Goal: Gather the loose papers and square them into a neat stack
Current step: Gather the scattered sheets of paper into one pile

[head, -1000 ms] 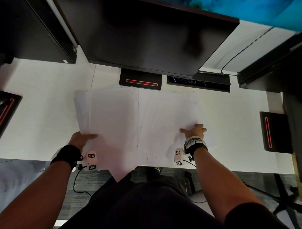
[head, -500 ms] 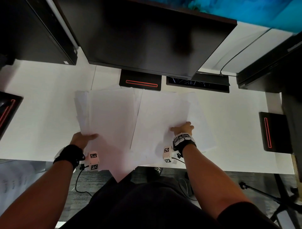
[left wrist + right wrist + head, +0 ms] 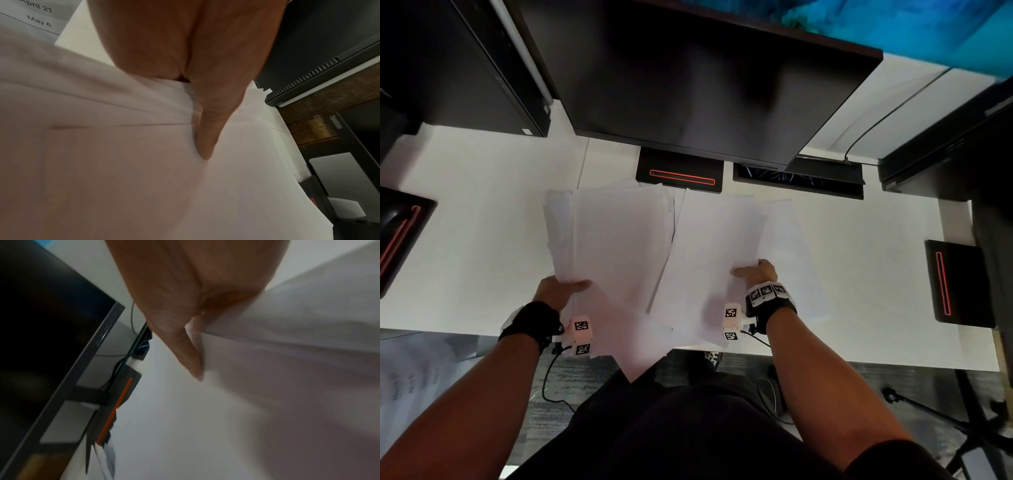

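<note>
Left hand (image 3: pixel 558 291) and right hand (image 3: pixel 756 274) each pinch, thumbs on top.

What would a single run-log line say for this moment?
stage: gathering | left hand: grips left sheaf | right hand: grips right sheaf | sheaves: apart, fanned, not squared | surface: white desk

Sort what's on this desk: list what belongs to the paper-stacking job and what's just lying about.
Part of the job:
- left pile of papers, held by the left hand
- right pile of papers, held by the right hand

Just lying about:
- monitor
- monitor base
- black stand at the desk's right end
- cable
</note>
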The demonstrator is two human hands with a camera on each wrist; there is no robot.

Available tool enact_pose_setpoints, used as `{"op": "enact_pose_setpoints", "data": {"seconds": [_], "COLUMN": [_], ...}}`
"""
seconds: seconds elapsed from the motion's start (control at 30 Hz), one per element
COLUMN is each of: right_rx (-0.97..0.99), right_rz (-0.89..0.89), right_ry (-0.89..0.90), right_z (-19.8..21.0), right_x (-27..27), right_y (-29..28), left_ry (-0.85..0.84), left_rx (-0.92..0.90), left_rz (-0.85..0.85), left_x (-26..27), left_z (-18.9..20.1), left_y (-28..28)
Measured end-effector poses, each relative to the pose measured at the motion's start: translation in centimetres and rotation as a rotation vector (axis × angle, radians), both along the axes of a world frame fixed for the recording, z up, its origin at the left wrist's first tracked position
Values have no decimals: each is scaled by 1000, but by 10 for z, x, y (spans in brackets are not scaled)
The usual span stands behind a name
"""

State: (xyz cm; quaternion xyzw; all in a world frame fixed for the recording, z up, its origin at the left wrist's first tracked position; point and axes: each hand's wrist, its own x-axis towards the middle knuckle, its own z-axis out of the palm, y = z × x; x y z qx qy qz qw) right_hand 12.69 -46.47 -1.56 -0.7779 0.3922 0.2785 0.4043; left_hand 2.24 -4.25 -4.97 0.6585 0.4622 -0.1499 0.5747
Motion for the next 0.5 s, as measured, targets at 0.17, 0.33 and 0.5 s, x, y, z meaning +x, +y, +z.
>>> {"op": "enact_pose_setpoints", "data": {"seconds": [0.17, 0.33, 0.5], "right_rx": [39, -120, -333], "right_rz": [139, 136, 154], "right_ry": [44, 1, -19], "right_z": [9, 27, 31], "right_x": [-1, 4, 11], "right_y": [-6, -40, -82], "left_ry": [0, -27, -43], "left_rx": [-16, -18, -26], "left_rz": [-18, -24, -28], "left_x": [-1, -1, -2], "left_z": [-6, -4, -7], "left_y": [5, 0, 1]}}
